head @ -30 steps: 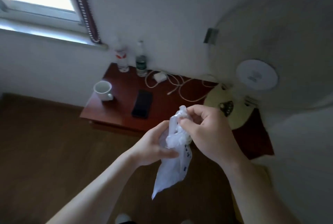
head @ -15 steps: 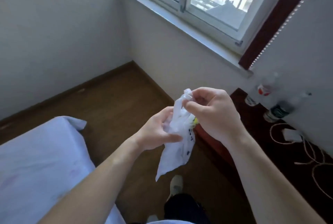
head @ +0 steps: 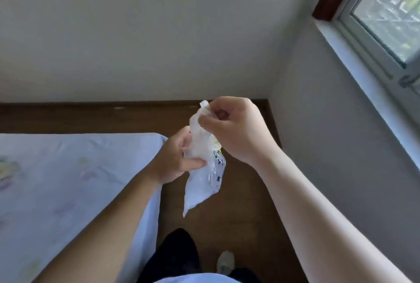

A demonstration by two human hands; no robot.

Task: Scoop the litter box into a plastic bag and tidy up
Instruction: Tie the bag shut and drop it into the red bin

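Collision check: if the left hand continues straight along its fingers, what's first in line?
The plastic bag, which the left hand grips; beyond it probably the right hand, though depth is unclear.

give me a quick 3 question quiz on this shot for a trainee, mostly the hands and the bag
1. True or false: the left hand and the right hand both hold the plastic bag up in the air.
2. What lies under the left forearm? A) a bed B) a desk C) a sink
3. Fill in: the right hand pinches the bag's ___ end.

Key: 1 true; 2 A; 3 top.
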